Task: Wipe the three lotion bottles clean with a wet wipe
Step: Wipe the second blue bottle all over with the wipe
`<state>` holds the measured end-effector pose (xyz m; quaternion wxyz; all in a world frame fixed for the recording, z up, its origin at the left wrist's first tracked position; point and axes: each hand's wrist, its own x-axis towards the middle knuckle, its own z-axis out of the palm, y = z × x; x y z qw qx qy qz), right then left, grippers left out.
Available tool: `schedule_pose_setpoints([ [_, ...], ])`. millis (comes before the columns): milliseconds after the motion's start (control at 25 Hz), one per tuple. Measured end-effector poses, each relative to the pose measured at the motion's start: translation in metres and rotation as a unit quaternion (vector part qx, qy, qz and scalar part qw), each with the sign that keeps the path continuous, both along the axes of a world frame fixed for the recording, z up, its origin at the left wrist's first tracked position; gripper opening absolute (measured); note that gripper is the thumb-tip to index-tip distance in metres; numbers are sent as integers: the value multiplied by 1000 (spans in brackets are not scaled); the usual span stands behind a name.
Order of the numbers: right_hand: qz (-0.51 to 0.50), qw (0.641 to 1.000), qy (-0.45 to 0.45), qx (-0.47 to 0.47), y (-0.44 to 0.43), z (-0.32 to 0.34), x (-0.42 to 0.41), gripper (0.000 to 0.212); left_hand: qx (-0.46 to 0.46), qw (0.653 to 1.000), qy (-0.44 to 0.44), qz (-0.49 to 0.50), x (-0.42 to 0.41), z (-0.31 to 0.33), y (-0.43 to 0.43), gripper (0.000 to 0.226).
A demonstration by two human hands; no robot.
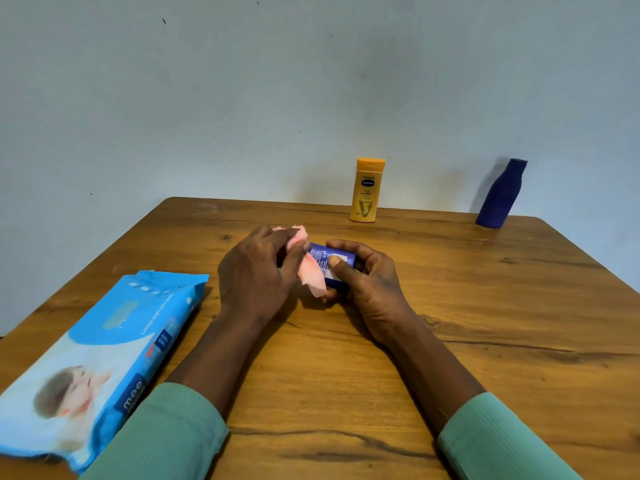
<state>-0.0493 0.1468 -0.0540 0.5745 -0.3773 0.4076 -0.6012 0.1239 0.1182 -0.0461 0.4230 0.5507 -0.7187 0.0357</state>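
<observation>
Both hands meet mid-table, a bit left of centre. Right hand [367, 282] is closed round a small blue lotion bottle [330, 259], thumb on top over the white printed label, fingers curled under it; the bottle is held on its side, roughly level, just above the table [485, 323]. Left hand [258, 271] is closed on a pink wet wipe [311, 271], fingers bunching it against the left end of that bottle. Part of the wipe sticks out above the knuckles, and a loose flap hangs down below the bottle toward the near side. The wipe touches the bottle; can't tell how much of the bottle it covers, the left hand hides that end.

Yellow lotion bottle [367, 192] stands upright at the far edge of the table, right of centre, close to the wall [242, 98], orange-yellow cap up. Dark blue bottle [502, 195] stands at the far right corner, well apart from the yellow one; it looks tilted to the right, can't tell whether that's only the wide-angle lens. Neither is touched by a hand.

Blue wet wipe pack [100, 355] lies flat at the near left of the table, just left of the left forearm, lid flap closed. Green sleeves [166, 434] on both arms
</observation>
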Motion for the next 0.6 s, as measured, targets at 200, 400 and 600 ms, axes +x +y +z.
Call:
schedule_pose_setpoints([
  [200, -64, 995, -69, 33, 1, -6, -1, 24, 39, 996, 19, -83, 2, -9, 5, 48],
  [400, 0, 996, -70, 62, 5, 4, -3, 35, 18, 998, 15, -63, 5, -8, 5, 49],
  [600, 30, 997, -40, 64, 7, 13, -6, 36, 19, 998, 47, -27, 4, -1, 3, 43],
])
